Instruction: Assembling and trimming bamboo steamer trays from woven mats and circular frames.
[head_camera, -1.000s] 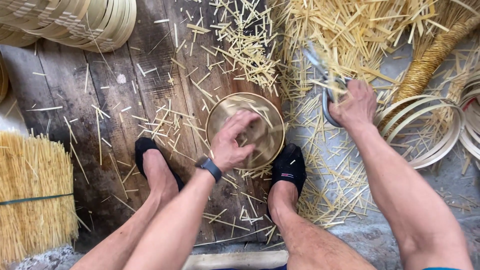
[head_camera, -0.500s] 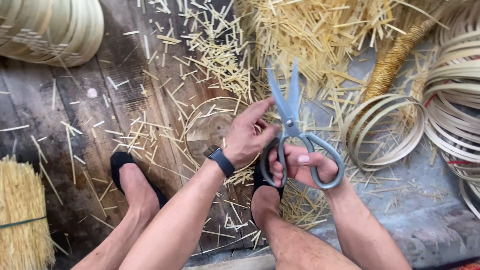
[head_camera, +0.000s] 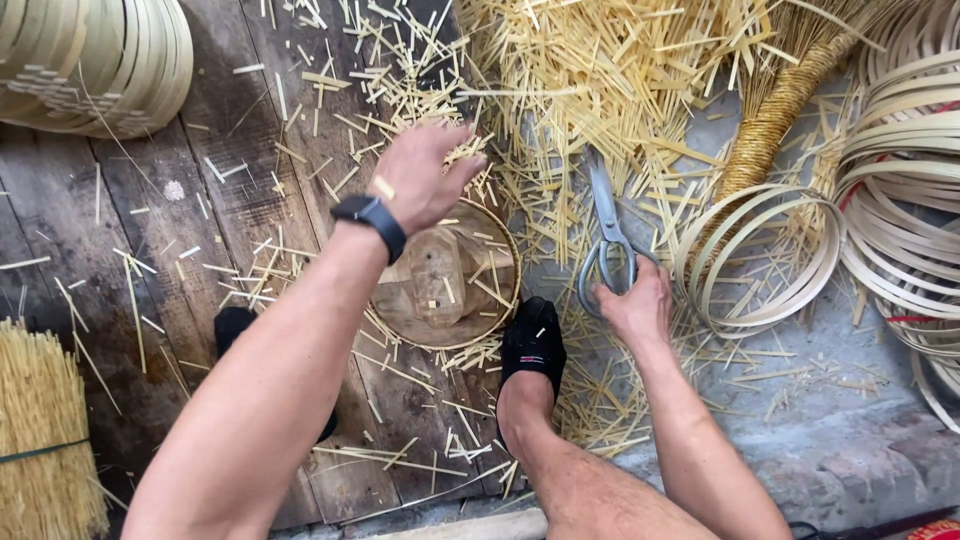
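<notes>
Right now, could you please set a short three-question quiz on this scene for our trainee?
1. True or false: the right hand holds the scissors.
2. What is the left hand doing? A) gripping the scissors B) hovering open over the strips C) resting on the hoop
3. Fill in: the round tray lies between the person's two ____.

Key
1. True: its fingers are through the handles, blades pointing away from the person.
2. B: the palm is down, fingers spread, above the tray's far edge and the cut strips.
3. Feet: the right foot is beside the tray; the left is mostly hidden by the forearm.
</notes>
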